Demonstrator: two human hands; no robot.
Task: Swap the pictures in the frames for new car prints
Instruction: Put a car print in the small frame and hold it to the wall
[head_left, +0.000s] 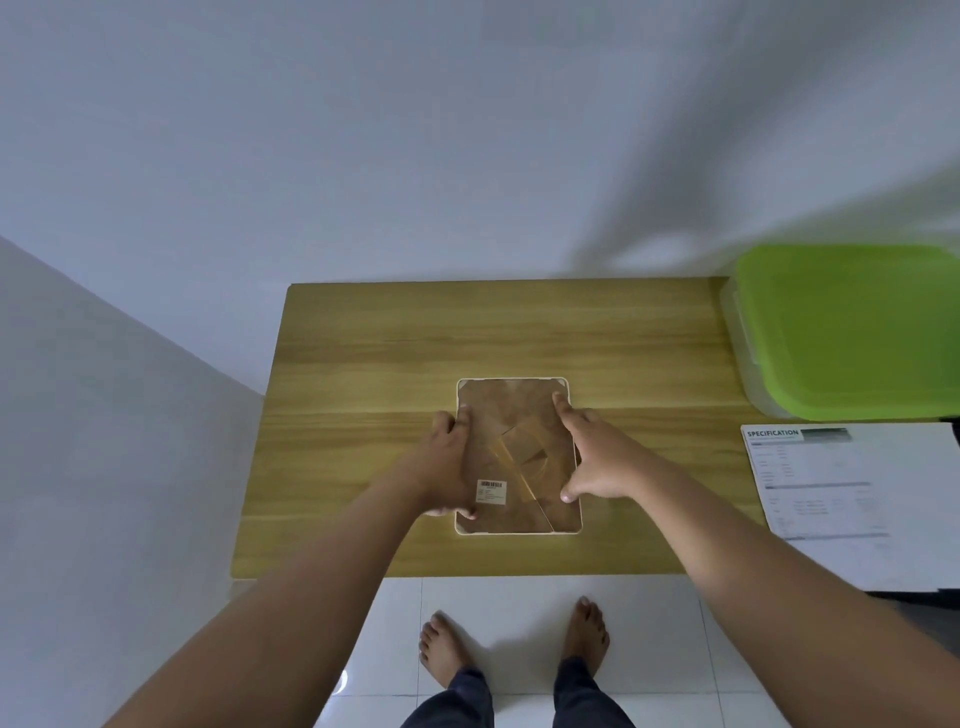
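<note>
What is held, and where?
The white-rimmed picture frame, brown back up: left hand grips its left edge; right hand rests straight fingers on its right edge.

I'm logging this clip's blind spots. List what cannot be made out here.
All in the head view:
What the frame holds: hidden, it lies back up on the table.
Barcode sticker print: too small.
Specification sheet body text: blurred, right side cut off by the picture edge.
Green-lidded box contents: hidden by its lid.
</note>
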